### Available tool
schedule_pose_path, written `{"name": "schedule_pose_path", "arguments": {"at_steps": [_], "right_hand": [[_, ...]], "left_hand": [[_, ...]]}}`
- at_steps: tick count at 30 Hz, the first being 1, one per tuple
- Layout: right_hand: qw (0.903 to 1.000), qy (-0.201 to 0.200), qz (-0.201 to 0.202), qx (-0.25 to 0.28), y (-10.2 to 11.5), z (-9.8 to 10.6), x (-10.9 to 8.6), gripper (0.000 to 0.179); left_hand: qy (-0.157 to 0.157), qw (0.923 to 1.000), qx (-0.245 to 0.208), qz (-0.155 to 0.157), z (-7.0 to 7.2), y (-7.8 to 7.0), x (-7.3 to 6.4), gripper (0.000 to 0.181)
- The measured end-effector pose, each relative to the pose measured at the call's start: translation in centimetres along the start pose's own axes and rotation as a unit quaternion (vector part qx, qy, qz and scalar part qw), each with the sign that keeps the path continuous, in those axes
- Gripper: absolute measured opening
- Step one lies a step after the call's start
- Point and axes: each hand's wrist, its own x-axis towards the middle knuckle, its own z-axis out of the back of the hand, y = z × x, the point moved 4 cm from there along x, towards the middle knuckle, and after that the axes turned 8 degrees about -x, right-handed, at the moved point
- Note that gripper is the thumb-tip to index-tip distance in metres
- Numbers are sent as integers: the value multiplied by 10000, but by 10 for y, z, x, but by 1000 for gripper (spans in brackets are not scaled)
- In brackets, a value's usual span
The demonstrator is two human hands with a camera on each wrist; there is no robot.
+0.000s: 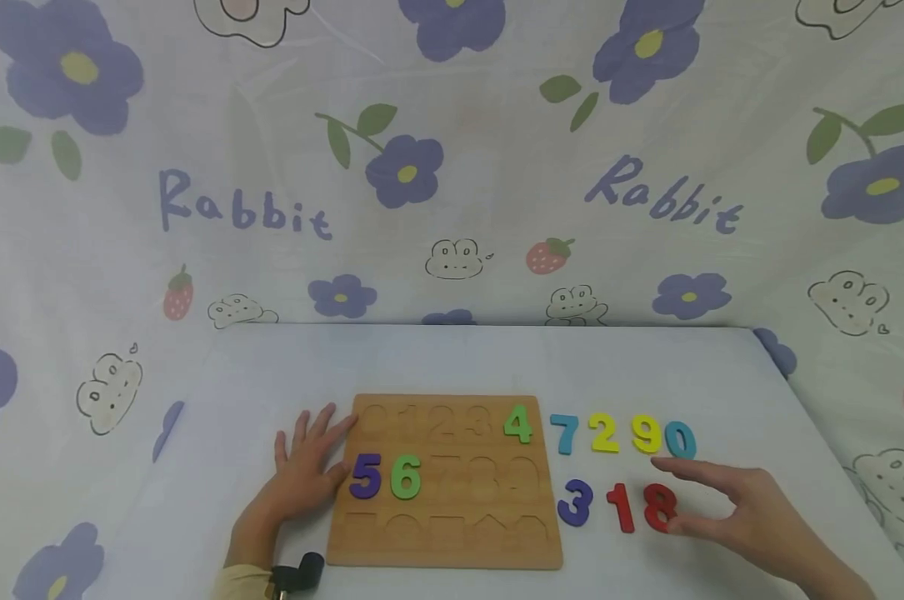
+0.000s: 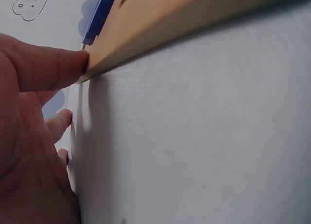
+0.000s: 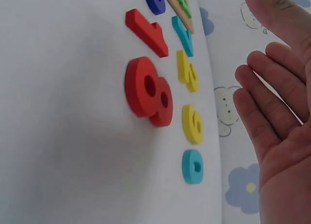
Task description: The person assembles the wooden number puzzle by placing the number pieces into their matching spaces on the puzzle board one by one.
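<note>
A wooden number board (image 1: 459, 502) lies on the white table. It holds a green 4 (image 1: 518, 425) in the top row, and a purple 5 (image 1: 366, 477) and green 6 (image 1: 406, 477) in the middle row. My left hand (image 1: 302, 467) is at the board's left side with fingers spread; its thumb (image 2: 53, 67) touches the edge in the left wrist view. My right hand (image 1: 759, 521) hovers beside the red 8 (image 1: 660, 508), thumb and fingers wide apart. In the right wrist view the palm shows nothing held, and the red 8 (image 3: 146, 90) lies on the table.
Right of the board lie a blue 7 (image 1: 564, 434), yellow 2 (image 1: 604, 433), yellow 9 (image 1: 646, 434) and blue 0 (image 1: 680, 440). Below them are a purple 3 (image 1: 576, 503) and red 1 (image 1: 621, 507). A flowered curtain (image 1: 496, 200) hangs behind the table (image 1: 459, 358).
</note>
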Motion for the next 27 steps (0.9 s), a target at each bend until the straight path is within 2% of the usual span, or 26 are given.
{"name": "schedule_pose_path", "arguments": {"at_steps": [7, 15, 22, 27], "right_hand": [[9998, 61, -169, 1, -11, -5, -8, 74], [9994, 36, -308, 123, -23, -15, -12, 72], [9989, 3, -439, 192, -30, -27, -13, 74], [9982, 2, -513, 296, -34, -33, -11, 74]], "left_hand": [[11, 9999, -13, 113, 4, -8, -1, 68], [7, 10000, -71, 56, 3, -9, -1, 69], [-93, 9996, -220, -140, 2, -4, -1, 67], [-88, 9999, -69, -75, -1, 4, 1, 67]]}}
